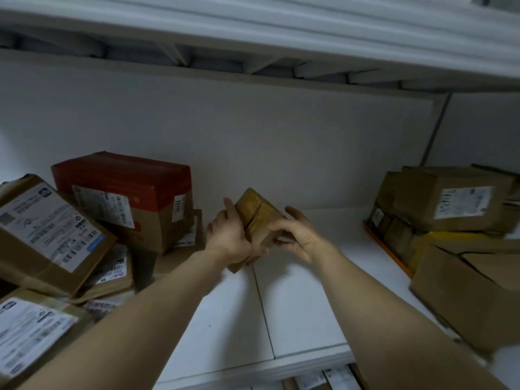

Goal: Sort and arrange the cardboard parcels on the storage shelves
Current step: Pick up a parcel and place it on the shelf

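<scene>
A small brown taped parcel (257,218) is held tilted above the middle of the white shelf (298,313). My left hand (229,235) grips its left side, thumb up along the edge. My right hand (298,235) holds its right lower corner with curled fingers. To the left lies a loose heap of parcels: a red-topped box (123,192) at the back and a large labelled brown box (45,235) leaning in front of it. On the right stands a stack of brown boxes (447,201).
A big brown box (472,294) sits at the shelf's right front, with an orange-edged parcel (387,249) behind it. Another labelled box (31,333) lies at the left front. The upper shelf (281,38) hangs close overhead. More parcels (323,380) show on the level below.
</scene>
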Demonstrator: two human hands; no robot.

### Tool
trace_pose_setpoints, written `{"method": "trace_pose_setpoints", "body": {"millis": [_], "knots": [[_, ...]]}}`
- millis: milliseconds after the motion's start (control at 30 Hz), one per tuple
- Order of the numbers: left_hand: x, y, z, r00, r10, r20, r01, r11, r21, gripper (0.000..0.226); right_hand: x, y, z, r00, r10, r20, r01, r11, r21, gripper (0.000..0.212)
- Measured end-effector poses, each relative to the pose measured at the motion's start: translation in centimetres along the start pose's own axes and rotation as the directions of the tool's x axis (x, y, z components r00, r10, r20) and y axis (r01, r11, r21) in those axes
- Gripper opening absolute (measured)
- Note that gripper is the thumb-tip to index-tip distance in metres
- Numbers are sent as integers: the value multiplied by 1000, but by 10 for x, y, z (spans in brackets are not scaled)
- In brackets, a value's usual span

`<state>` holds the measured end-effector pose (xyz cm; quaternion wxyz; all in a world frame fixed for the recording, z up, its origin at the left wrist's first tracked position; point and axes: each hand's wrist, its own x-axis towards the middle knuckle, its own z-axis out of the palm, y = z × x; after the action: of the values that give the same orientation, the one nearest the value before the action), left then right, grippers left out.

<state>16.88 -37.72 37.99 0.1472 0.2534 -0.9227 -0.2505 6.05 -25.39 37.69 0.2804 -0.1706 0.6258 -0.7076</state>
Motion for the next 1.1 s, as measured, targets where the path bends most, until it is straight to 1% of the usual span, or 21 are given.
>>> {"method": "trace_pose_setpoints", "body": {"millis": [67,133,200,267,300,333,367,433,467,600,700,733,800,867,933,1000,1033,1100], "knots": [[-2,10,5,1000,3,-25,-4,1000,-24,139,-5,0,-11,1000,-13,8,13,1000,-6,91],[-2,23,8,1000,0,-30,-3,995,-99,129,-9,-1,-29,999,-27,17,27,1000,-2,96],[0,28,9,999,-24,-24,17,969,-247,110,-10,-1,-41,1000,-22,18,21,999,31,98],[-3,36,11,996,-74,55,90,904,-417,95,-12,-4,-53,1000,-19,17,18,998,61,95],[-4,38,13,992,-90,90,122,871,-476,92,-13,-6,-58,1000,-17,23,15,998,68,93],[-4,37,17,989,-98,113,142,854,-501,94,-15,-8,-61,999,-19,37,17,998,63,89],[-3,36,19,986,-100,130,153,849,-506,99,-17,-10,-63,998,-24,66,21,999,45,81],[-3,33,24,983,-85,163,152,874,-461,110,-21,-13,-64,993,-28,117,26,1000,17,58],[-5,34,25,982,-72,174,144,884,-444,113,-22,-13,-65,991,-33,129,31,999,16,54],[-10,34,29,980,-79,182,155,875,-458,115,-20,-13,-65,986,-77,146,80,997,-9,55],[-10,32,27,973,-75,220,179,845,-503,110,-20,-15,-67,979,-88,183,99,994,-54,63],[-11,32,25,967,-68,244,192,825,-532,108,-20,-17,-68,978,-86,188,103,991,-81,63],[-14,32,19,951,-60,304,244,749,-615,104,-20,-19,-68,982,-66,179,88,989,-119,53],[-19,35,12,931,-131,342,342,647,-682,94,-23,-21,-66,985,-16,171,35,994,-108,46],[-19,35,7,905,-201,374,418,576,-702,80,-24,-19,-65,985,51,166,-36,995,-92,48],[-22,40,4,885,-227,407,464,510,-724,59,-28,-17,-66,977,120,177,-106,991,-86,46],[-24,42,3,873,-241,425,488,468,-737,54,-28,-16,-66,970,146,193,-134,988,-78,47],[-26,45,2,851,-262,456,525,390,-756,55,-30,-16,-64,959,175,224,-168,985,-50,49]]}}
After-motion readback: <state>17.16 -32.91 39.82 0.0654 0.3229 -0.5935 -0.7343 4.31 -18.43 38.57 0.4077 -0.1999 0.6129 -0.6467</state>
